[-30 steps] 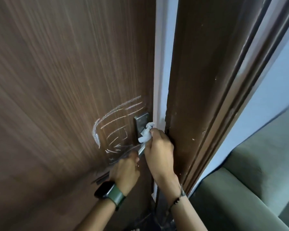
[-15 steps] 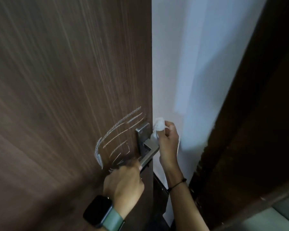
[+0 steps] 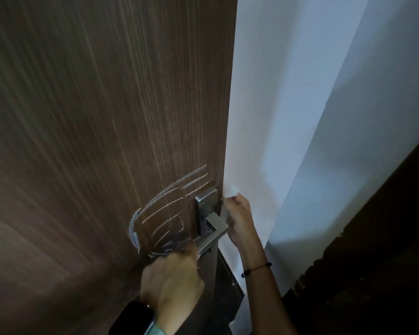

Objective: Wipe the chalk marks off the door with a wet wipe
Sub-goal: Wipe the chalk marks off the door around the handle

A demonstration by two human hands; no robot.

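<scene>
The dark brown wooden door (image 3: 94, 141) fills the left of the view and stands ajar. White chalk marks (image 3: 160, 209) streak its face just left of the metal lock plate. My left hand (image 3: 172, 284), with a watch on the wrist, is closed around the silver lever handle (image 3: 213, 234). My right hand (image 3: 237, 218) is past the door's free edge, pinching a crumpled white wet wipe (image 3: 232, 191) level with the lock plate. The wipe is off the chalk marks.
A pale white wall (image 3: 312, 117) shows through the gap to the right of the door. The dark door frame (image 3: 373, 250) runs diagonally across the lower right corner.
The door has swung further open, and the frame has shifted far to the right. My right hand with the wipe has moved from the handle to beyond the door's edge.
</scene>
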